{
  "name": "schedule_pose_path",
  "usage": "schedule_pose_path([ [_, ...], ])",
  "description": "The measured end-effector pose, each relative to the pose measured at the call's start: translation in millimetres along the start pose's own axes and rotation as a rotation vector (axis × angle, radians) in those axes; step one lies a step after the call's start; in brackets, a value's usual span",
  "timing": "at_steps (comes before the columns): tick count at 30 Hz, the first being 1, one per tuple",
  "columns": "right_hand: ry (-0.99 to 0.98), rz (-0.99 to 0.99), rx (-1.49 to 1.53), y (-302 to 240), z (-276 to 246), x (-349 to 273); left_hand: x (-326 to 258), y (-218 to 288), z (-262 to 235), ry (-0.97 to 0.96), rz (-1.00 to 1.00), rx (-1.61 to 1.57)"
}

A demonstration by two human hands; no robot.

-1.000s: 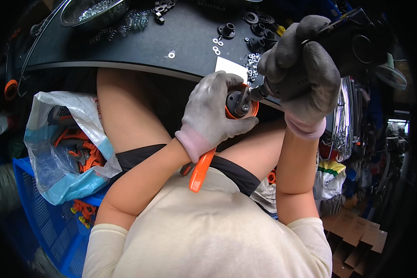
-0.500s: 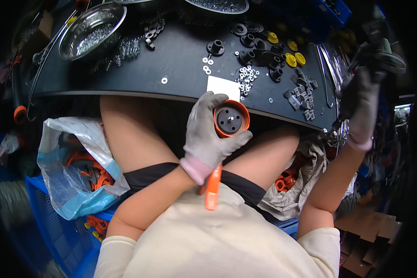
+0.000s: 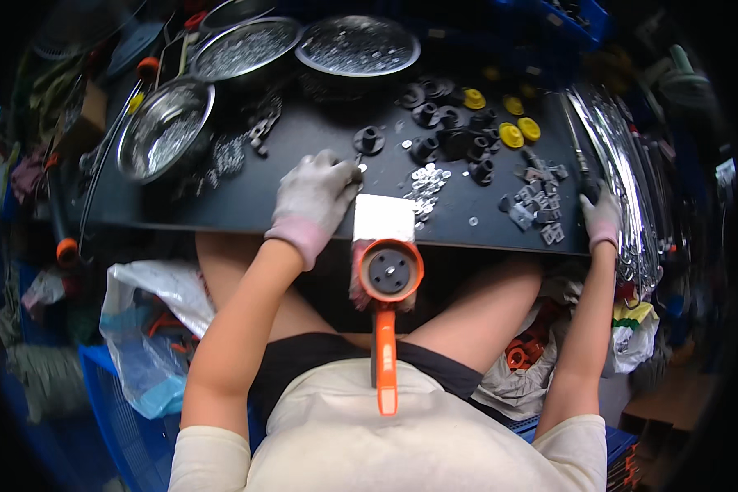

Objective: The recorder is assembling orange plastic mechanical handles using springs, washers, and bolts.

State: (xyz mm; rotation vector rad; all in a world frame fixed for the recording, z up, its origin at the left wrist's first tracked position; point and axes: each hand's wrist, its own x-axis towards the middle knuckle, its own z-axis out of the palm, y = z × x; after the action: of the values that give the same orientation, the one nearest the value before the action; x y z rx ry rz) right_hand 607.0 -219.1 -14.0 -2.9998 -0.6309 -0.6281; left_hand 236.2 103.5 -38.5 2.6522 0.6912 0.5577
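Note:
My left hand [image 3: 316, 197], in a grey glove, is over the table with its fingers curled together. The fingertips touch down beside a small white washer [image 3: 362, 167]; whatever they pinch is hidden. At the table's right edge, my gloved right hand [image 3: 602, 217] closes around a black-handled tool [image 3: 585, 176] with a thin metal shaft. Between my arms, unheld, an orange round housing [image 3: 418, 273] faces up on a support at the table edge. A black disc [image 3: 389, 272] with a central metal pin sits inside it. Its orange handle [image 3: 386, 361] points toward me.
Metal bowls [image 3: 357, 70] of small parts line the back. Black flanged pieces [image 3: 425, 149], yellow caps [image 3: 511, 135], a washer pile [image 3: 425, 190] and metal clips [image 3: 537, 201] lie on the right. Long metal rods [image 3: 623, 156] stand beyond. Bags of orange parts [image 3: 523, 354] flank my legs.
My left hand has let go of the orange housing and moved up-left onto the table. The housing now rests nearer me. My right hand has come down from the dark raised object.

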Motion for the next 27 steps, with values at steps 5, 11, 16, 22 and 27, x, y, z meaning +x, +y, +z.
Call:
schedule_pose_path([
  [5,-0.166,-0.340,0.565,-115.5,-22.9,29.2,-4.7,-15.6,-6.2,-0.059,-0.047,-0.086],
  [11,-0.426,-0.394,0.562,-117.3,36.1,100.5,-28.3,-12.5,-22.8,-0.041,-0.028,-0.070],
  [16,-0.050,-0.345,0.741,-125.7,-28.8,64.9,-53.7,-24.3,-32.0,0.009,0.135,-0.123],
  [22,-0.214,-0.192,1.620,-163.6,-92.3,-110.1,-63.4,-4.4,-27.0,0.218,-0.198,-0.552],
  [27,-0.245,-0.012,1.859,-179.8,-90.5,-186.3,-64.8,57.5,-35.7,0.089,0.057,-0.420],
])
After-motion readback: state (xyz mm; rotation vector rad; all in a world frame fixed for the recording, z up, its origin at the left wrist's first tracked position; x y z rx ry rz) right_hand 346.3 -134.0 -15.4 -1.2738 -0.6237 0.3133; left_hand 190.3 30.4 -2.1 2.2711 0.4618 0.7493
